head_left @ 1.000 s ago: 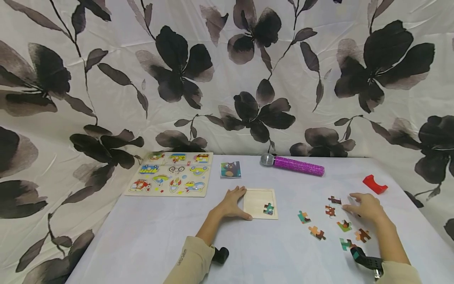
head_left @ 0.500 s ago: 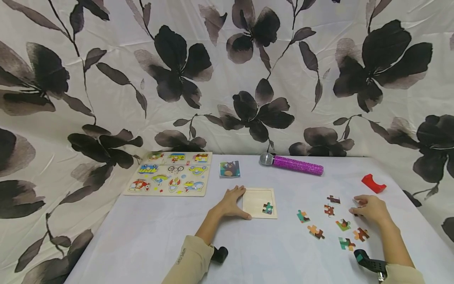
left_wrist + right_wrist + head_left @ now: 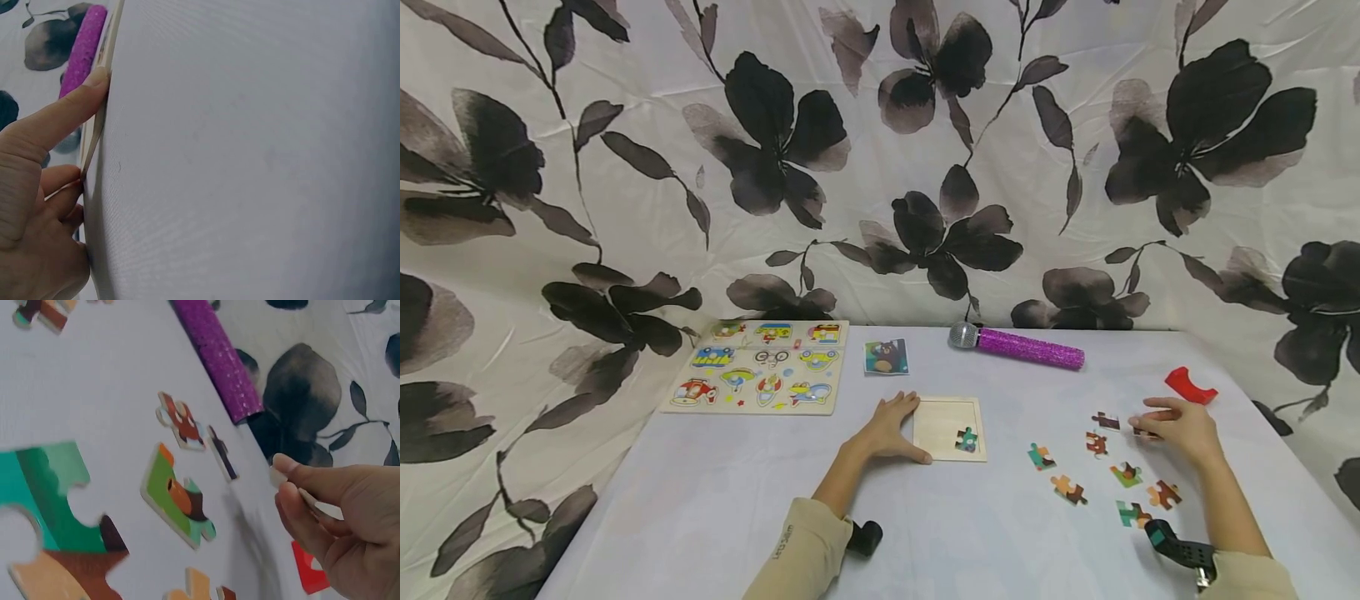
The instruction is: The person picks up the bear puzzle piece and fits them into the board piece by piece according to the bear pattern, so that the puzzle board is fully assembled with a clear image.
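Observation:
My left hand (image 3: 891, 431) is spread along the left side of a square wooden puzzle tray (image 3: 932, 425). Its thumb and fingers touch the tray's edge (image 3: 94, 134). Inside the tray, towards the lower right, lies a green and brown puzzle piece (image 3: 967, 440). At the right, my right hand (image 3: 1183, 432) pinches a dark puzzle piece (image 3: 1144, 432) between thumb and fingers. In the right wrist view this piece (image 3: 310, 500) is seen edge-on, so its picture is hidden. Several loose pieces lie around that hand, among them a dark brown one (image 3: 1106, 422) and a green one (image 3: 1127, 475).
A picture card (image 3: 887, 357) with a bear lies behind the tray. Further left is a wooden board of vehicle shapes (image 3: 756, 367). A purple glitter microphone (image 3: 1030, 348) lies at the back, and a red curved block (image 3: 1191, 387) at the right. Floral cloth hangs behind the table.
My right hand has closed on a puzzle piece at the right and raised it slightly, shifting a little left and away from me. My left hand stays on the tray.

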Action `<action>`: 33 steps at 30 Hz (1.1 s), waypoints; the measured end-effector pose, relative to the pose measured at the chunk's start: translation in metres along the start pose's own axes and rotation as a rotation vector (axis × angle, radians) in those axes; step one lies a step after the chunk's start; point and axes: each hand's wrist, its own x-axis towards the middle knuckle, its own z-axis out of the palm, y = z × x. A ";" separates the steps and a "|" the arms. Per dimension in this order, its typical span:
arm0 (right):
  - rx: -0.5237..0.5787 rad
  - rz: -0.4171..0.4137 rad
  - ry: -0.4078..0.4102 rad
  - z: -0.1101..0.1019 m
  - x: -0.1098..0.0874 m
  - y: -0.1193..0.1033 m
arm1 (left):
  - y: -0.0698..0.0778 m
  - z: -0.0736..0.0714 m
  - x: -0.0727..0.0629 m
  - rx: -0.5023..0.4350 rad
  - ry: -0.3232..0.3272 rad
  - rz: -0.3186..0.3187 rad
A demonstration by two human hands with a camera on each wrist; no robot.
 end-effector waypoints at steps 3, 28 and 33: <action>0.023 0.004 0.006 0.005 0.000 -0.008 | 0.000 0.000 0.001 0.000 -0.001 -0.003; 0.835 -0.074 0.090 0.072 0.027 -0.083 | -0.001 0.001 0.001 -0.004 -0.006 0.003; 0.748 -0.125 -0.026 0.076 0.030 -0.087 | -0.002 0.002 0.001 0.003 -0.007 -0.001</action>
